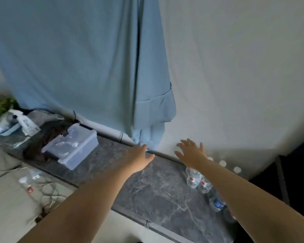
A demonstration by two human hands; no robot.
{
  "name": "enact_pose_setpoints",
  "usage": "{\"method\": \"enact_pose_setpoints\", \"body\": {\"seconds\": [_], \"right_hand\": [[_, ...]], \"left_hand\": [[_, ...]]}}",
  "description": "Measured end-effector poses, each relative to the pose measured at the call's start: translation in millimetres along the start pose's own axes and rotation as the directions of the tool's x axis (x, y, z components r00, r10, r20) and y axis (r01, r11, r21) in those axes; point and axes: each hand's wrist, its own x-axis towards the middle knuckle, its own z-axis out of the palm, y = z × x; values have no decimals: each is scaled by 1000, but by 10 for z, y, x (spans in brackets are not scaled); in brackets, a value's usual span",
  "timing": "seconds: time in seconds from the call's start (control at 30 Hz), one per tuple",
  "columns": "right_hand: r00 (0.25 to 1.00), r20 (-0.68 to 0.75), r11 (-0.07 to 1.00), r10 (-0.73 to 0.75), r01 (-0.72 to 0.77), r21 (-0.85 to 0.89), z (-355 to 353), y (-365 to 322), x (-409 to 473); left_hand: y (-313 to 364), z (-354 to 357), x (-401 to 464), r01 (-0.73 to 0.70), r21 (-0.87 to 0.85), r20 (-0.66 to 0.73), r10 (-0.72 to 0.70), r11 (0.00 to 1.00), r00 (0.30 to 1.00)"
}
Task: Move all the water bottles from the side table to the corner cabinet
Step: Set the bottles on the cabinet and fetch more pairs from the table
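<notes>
Two bare arms reach out from the bottom of the view, closest of all. The left hand hangs over the back edge of the dark stone worktop, with its fingers bent a little and nothing in it. The right hand is spread wide, fingers apart, and it is empty too. It hovers just above the bottles by the wall.

Behind it all hangs a big blue cloth, the largest thing here. Next in size is the worktop, then a clear plastic box on its left part, and then the small bottles.

The water bottles stand together on the right part of the worktop, near the wall. I count two clear ones with red labels, side by side. A third with a blue label shows just beside the right arm. Three white round caps show past the right wrist, so more bottles may stand there, but their bodies are hidden. One more bottle lies on its side on the pale seat at the left.

I think the job is partway or not far along. I cannot tell if this worktop is the side table or the cabinet. No hand holds a bottle right now.
</notes>
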Motion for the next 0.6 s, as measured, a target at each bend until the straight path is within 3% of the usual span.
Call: {"method": "enact_pose_setpoints", "body": {"seconds": [0.1, 0.23, 0.37, 0.6], "right_hand": [[990, 51, 991, -129, 131, -21, 118, -418, 51], [922, 95, 923, -376, 381, -49, 220, -1323, 64], [741, 58, 741, -669, 671, -32, 218, -2263, -94], [487, 87, 490, -869, 872, 14, 370, -3682, -443]], "left_hand": [[-328, -10, -458, 120, -20, -33, -121, 993, 992], [-1018, -142, -1138, 372, 9, -97, -370, 928, 924], [-1614, -312, -1877, 594, -134, -130, -608, 794, 783], [-2347, -463, -2955, 746, -223, -176, -779, 627, 602]]}}
